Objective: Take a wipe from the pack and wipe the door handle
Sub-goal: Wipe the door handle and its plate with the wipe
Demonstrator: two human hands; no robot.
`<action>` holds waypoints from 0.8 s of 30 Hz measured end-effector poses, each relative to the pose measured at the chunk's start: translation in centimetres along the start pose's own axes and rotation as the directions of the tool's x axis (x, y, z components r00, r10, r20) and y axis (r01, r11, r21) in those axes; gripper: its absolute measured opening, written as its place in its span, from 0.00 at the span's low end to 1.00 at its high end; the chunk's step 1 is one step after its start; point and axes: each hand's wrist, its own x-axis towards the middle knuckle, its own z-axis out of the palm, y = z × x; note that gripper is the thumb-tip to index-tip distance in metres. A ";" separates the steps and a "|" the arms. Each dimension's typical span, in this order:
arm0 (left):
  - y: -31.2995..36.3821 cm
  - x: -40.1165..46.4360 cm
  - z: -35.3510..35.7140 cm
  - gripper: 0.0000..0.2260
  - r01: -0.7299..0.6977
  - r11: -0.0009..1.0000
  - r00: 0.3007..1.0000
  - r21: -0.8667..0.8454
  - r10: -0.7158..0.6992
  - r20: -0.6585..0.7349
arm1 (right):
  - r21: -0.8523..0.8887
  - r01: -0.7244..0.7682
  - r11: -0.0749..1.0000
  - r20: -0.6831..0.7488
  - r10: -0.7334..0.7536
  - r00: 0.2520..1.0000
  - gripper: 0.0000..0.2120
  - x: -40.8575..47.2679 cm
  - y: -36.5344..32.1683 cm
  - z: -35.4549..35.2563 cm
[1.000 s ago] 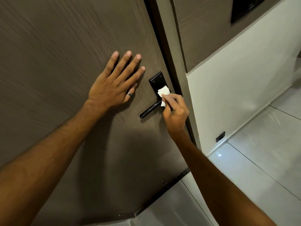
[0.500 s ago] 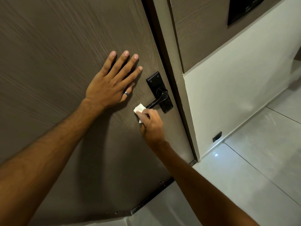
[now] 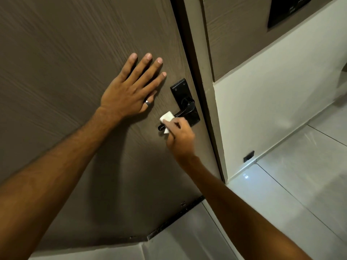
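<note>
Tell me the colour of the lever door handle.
Black lever door handle, glossy, clearest in the head view.

Left hand (image 3: 129, 92): flat, palm down, all four fingers straight and slightly spread toward 1 o'clock, thumb tucked beneath with a ring (image 3: 147, 102) on it; bare forearm runs back to the frame edge at 8 o'clock. Right hand (image 3: 180, 136): back of hand to the camera, fingers curled and pinched toward 11 o'clock around a small white wipe (image 3: 166, 117), wrist bent, bare forearm running off toward 5 o'clock. The two hands lie near each other but apart, the right at 4 o'clock from the left.
</note>
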 end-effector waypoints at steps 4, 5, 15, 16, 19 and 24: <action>0.1 -0.2 0.1 0.30 -0.008 1.000 1.000 0.011 0.007 0.009 | -0.055 0.097 0.994 0.159 -0.087 0.983 0.10 -1.6 -1.3 1.2; 0.1 -0.2 0.1 0.30 -0.006 1.000 1.000 0.017 0.006 0.004 | -0.062 0.102 0.993 0.166 -0.090 0.982 0.08 -1.7 -1.2 1.2; 0.0 0.7 0.2 0.32 -0.018 0.998 0.999 0.063 0.021 -0.043 | 0.006 0.026 1.000 -0.105 -0.025 0.994 0.10 -0.1 0.7 -0.3; 0.0 0.7 0.4 0.32 -0.015 0.998 0.999 0.066 0.017 -0.040 | -0.006 0.039 0.999 -0.104 -0.040 0.994 0.11 -0.1 0.8 -0.3; 0.4 0.3 0.4 0.32 -0.019 0.997 0.999 0.080 0.021 -0.030 | -0.011 0.033 0.999 -0.103 -0.034 0.994 0.10 -0.8 0.8 0.1; -0.1 -0.5 0.3 0.33 0.003 0.999 1.000 0.044 -0.002 -0.021 | 0.017 0.044 0.999 -0.128 -0.041 0.991 0.11 -0.9 0.6 0.9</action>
